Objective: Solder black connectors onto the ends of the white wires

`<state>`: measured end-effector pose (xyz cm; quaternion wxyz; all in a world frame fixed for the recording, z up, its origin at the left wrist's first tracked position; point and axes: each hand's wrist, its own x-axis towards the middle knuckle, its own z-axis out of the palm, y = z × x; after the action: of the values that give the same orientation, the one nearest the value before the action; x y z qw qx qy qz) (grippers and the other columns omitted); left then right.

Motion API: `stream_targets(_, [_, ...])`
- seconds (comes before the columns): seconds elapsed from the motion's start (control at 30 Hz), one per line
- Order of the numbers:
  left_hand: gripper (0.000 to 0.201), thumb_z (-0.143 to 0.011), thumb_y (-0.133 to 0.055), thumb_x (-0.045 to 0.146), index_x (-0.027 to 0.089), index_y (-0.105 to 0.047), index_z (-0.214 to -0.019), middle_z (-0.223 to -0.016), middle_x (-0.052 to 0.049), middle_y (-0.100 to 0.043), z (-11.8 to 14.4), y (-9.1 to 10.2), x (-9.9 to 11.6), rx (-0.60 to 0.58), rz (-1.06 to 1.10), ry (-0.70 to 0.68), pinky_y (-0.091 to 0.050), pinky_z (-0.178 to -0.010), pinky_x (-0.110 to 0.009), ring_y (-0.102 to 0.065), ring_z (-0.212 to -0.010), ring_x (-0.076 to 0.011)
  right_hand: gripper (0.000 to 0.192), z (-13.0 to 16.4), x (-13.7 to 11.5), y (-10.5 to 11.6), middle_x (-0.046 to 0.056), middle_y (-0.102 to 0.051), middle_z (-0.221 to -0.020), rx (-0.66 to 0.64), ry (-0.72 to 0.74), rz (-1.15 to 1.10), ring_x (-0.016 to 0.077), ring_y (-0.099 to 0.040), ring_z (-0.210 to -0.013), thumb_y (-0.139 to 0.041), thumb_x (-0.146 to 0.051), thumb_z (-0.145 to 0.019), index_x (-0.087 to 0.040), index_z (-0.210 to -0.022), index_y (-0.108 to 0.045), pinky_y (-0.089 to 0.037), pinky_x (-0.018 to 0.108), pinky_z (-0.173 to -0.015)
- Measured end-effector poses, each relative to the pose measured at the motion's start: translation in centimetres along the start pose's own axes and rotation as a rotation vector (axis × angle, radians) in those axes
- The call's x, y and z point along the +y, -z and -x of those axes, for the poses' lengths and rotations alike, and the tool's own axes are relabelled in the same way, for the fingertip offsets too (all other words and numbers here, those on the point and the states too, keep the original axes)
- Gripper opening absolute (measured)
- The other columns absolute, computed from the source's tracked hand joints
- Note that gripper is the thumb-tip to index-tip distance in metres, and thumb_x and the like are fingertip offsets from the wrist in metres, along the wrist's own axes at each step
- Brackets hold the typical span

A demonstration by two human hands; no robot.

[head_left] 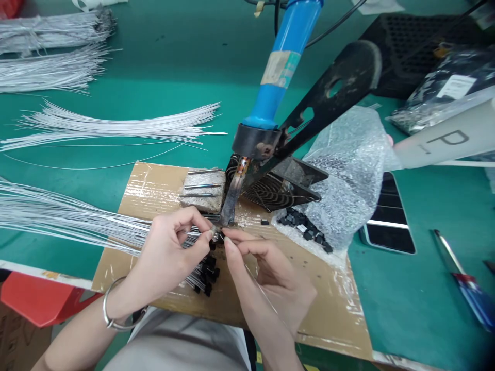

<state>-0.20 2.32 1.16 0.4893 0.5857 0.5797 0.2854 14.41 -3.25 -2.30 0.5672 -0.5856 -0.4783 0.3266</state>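
Just below the soldering iron tip (229, 206), my left hand (172, 250) pinches a small part whose kind is hidden by my fingertips. A small black piece (220, 237) shows between the fingertips of both hands. My right hand (270, 273) is closed, thumb against index finger, on a thin wire (266, 298) that trails back across the palm toward the wrist. The blue-handled soldering iron (276, 77) is clamped tip-down in a black metal stand (325, 98). Beneath my left hand lie wires with black connector ends (207, 270).
A cardboard sheet (332, 309) covers the work spot. Long wire bundles (116, 121) lie left. A pad with metal rods (203, 190) and a black fan (266, 193) sit behind the hands. To the right are small black parts (305, 229), bubble wrap (344, 170), a phone (390, 221) and a brush (464, 288).
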Motion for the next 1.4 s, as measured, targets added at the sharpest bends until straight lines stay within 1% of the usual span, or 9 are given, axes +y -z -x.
stream_targets(0.13, [0.005, -0.083, -0.07, 0.02, 0.02, -0.068, -0.079, -0.079, -0.004, -0.074, 0.35, 0.18, -0.52, 0.022, -0.065, -0.034, -0.048, -0.056, -0.025, -0.066, -0.068, -0.0166, 0.015, 0.22, 0.05, 0.06, 0.0, -0.082, -0.101, 0.016, -0.028, -0.015, 0.0161, -0.079, -0.089, -0.075, -0.013, -0.089, -0.023, -0.08, -0.068, -0.061, 0.024, -0.082])
stream_targets(0.27, [0.007, -0.086, -0.071, 0.022, 0.02, -0.067, -0.08, -0.08, -0.004, -0.073, 0.64, 0.3, -0.92, 0.031, -0.096, -0.049, -0.048, -0.057, -0.025, -0.066, -0.071, -0.0169, 0.016, 0.25, 0.2, 0.04, 0.001, -0.082, -0.099, 0.01, -0.035, -0.027, 0.0158, -0.079, -0.088, -0.075, -0.012, -0.089, -0.023, -0.079, -0.068, -0.061, 0.024, -0.081])
stream_targets(0.47, [0.01, -0.085, -0.072, 0.022, 0.02, -0.066, -0.077, -0.075, -0.003, -0.07, 0.6, 0.23, -0.68, 0.037, -0.082, -0.038, -0.045, -0.053, -0.024, -0.063, -0.065, -0.0157, 0.014, 0.25, 0.32, -0.02, 0.001, -0.082, -0.102, 0.025, -0.062, -0.033, 0.0165, -0.078, -0.09, -0.077, -0.015, -0.088, -0.023, -0.08, -0.069, -0.061, 0.025, -0.083])
stream_targets(0.6, [0.012, -0.083, -0.073, 0.021, 0.021, -0.066, -0.074, -0.074, -0.003, -0.07, 0.45, 0.11, -0.43, 0.047, -0.052, -0.029, -0.045, -0.055, -0.025, -0.063, -0.066, -0.0161, 0.014, 0.3, 0.27, 0.04, -0.001, -0.082, -0.102, 0.032, -0.064, -0.059, 0.0145, -0.078, -0.09, -0.078, -0.014, -0.088, -0.024, -0.081, -0.07, -0.06, 0.023, -0.083])
stream_targets(0.73, [0.012, -0.083, -0.073, 0.021, 0.021, -0.066, -0.073, -0.076, -0.003, -0.071, 0.32, 0.06, -0.22, 0.056, -0.036, -0.031, -0.047, -0.056, -0.026, -0.064, -0.067, -0.0166, 0.014, 0.26, 0.12, 0.0, 0.0, -0.082, -0.103, 0.042, -0.057, -0.054, 0.015, -0.078, -0.09, -0.077, -0.014, -0.089, -0.024, -0.082, -0.071, -0.06, 0.025, -0.084])
stream_targets(0.87, [0.012, -0.082, -0.073, 0.02, 0.021, -0.065, -0.073, -0.076, -0.003, -0.071, 0.3, 0.08, -0.16, 0.061, -0.037, -0.038, -0.047, -0.056, -0.026, -0.065, -0.068, -0.017, 0.014, 0.13, -0.17, -0.19, -0.001, -0.082, -0.102, 0.056, -0.056, -0.06, 0.014, -0.078, -0.089, -0.078, -0.015, -0.088, -0.024, -0.081, -0.071, -0.059, 0.024, -0.084])
stream_targets(1.07, [0.013, -0.086, -0.068, 0.023, 0.02, -0.064, -0.075, -0.08, -0.005, -0.073, 0.43, 0.14, -0.2, 0.043, -0.049, -0.023, -0.048, -0.06, -0.027, -0.067, -0.073, -0.0177, 0.013, 0.16, -0.39, -0.36, 0.002, -0.082, -0.098, 0.081, -0.062, -0.053, 0.0175, -0.078, -0.086, -0.078, -0.017, -0.089, -0.023, -0.079, -0.071, -0.061, 0.028, -0.082])
stream_targets(1.23, [0.013, -0.088, -0.066, 0.023, 0.019, -0.064, -0.076, -0.081, -0.006, -0.073, 0.55, 0.18, -0.16, 0.042, -0.051, -0.021, -0.048, -0.061, -0.026, -0.067, -0.073, -0.0172, 0.013, 0.3, -0.06, -0.23, 0.001, -0.082, -0.1, 0.072, -0.038, -0.049, 0.0161, -0.078, -0.089, -0.078, -0.015, -0.088, -0.023, -0.081, -0.071, -0.06, 0.026, -0.082])
stream_targets(1.4, [0.011, -0.085, -0.07, 0.02, 0.019, -0.065, -0.075, -0.079, -0.005, -0.073, 0.44, 0.13, -0.33, 0.059, -0.032, -0.055, -0.048, -0.058, -0.025, -0.066, -0.069, -0.0161, 0.014, 0.3, 0.12, -0.11, 0.0, -0.081, -0.103, 0.042, -0.029, -0.039, 0.0161, -0.077, -0.092, -0.077, -0.012, -0.088, -0.024, -0.082, -0.071, -0.06, 0.026, -0.085])
